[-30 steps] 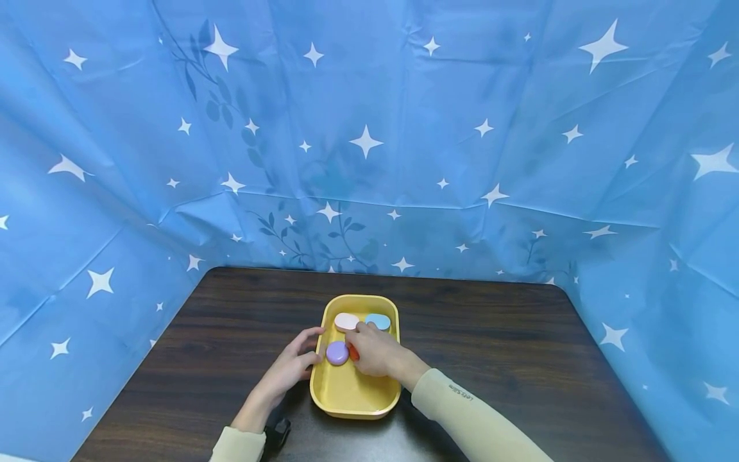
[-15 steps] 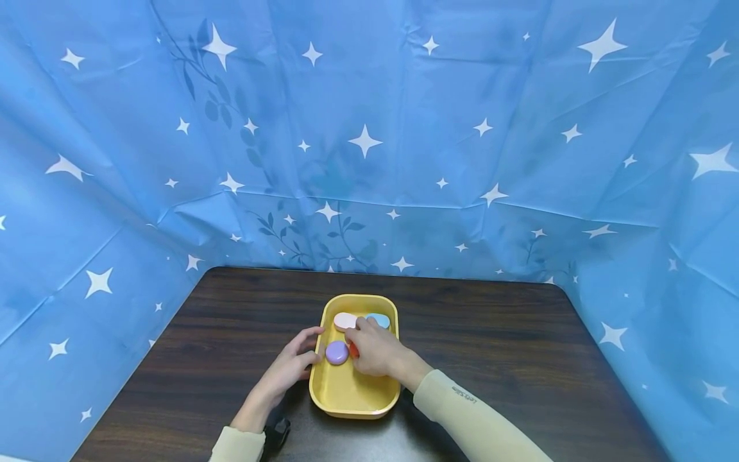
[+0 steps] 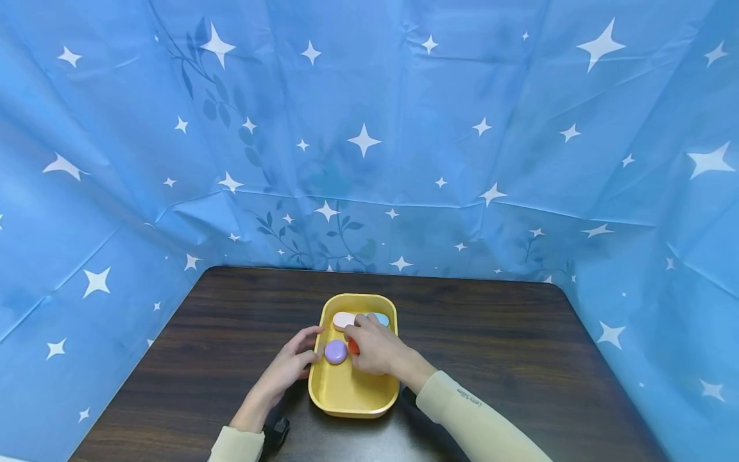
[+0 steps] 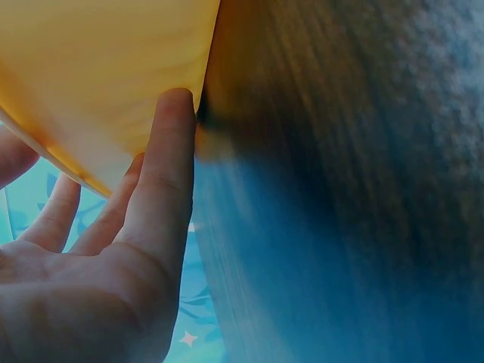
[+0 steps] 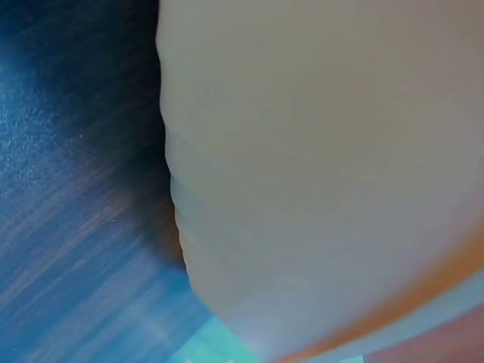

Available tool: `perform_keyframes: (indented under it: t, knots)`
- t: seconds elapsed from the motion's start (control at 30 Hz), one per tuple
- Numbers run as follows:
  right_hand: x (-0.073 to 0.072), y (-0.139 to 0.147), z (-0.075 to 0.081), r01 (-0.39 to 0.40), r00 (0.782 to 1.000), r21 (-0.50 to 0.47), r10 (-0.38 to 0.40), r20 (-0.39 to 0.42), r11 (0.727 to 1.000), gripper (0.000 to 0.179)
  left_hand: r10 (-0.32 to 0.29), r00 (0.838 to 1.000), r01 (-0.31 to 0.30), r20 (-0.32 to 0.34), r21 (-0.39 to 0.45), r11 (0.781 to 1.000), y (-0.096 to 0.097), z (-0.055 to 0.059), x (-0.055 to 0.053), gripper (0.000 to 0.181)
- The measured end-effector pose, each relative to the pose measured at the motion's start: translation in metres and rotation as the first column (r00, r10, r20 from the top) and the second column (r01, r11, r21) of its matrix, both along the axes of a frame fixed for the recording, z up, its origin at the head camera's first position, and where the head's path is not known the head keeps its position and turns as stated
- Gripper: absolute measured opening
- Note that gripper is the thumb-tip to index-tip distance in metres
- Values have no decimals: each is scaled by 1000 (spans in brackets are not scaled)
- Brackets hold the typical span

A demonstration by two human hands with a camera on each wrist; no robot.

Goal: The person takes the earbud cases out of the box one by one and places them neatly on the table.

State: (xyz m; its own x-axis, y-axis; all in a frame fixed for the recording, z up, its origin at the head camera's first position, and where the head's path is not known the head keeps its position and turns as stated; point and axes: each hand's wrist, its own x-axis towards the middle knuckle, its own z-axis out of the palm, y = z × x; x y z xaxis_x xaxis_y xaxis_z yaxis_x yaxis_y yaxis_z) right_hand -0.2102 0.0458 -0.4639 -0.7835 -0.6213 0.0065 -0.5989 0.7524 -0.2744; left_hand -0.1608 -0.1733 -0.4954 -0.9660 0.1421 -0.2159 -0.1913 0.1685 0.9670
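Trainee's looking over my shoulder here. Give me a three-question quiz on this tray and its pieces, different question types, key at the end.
1. Which colour of piece shows between the purple piece and the right hand in the head view?
2. Fill in, as the head view shows it: the blue piece lies to the ___ of the pink piece.
3. True or false: the left hand holds the blue piece.

Key:
1. Red.
2. Right.
3. False; it is at the left side of the yellow tray.

Tray [image 3: 349, 393] yellow; disc [image 3: 336, 351] purple; table [image 3: 491, 346] brown, wood-grained; backdrop [image 3: 427, 141] blue, white stars [image 3: 364, 140].
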Motion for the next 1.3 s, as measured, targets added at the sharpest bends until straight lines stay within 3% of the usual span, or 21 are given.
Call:
perform_keyframes:
  t: [0.77, 1.3]
  knots:
    - [11, 16, 20, 0, 999, -104, -5, -49, 995, 29, 5, 1000, -5, 0, -1, 1000, 1, 1, 0, 53]
    - [18, 28, 19, -13, 997, -139, 3, -72, 990, 30, 22, 1000, -22, 7, -16, 1000, 2, 0, 0, 53]
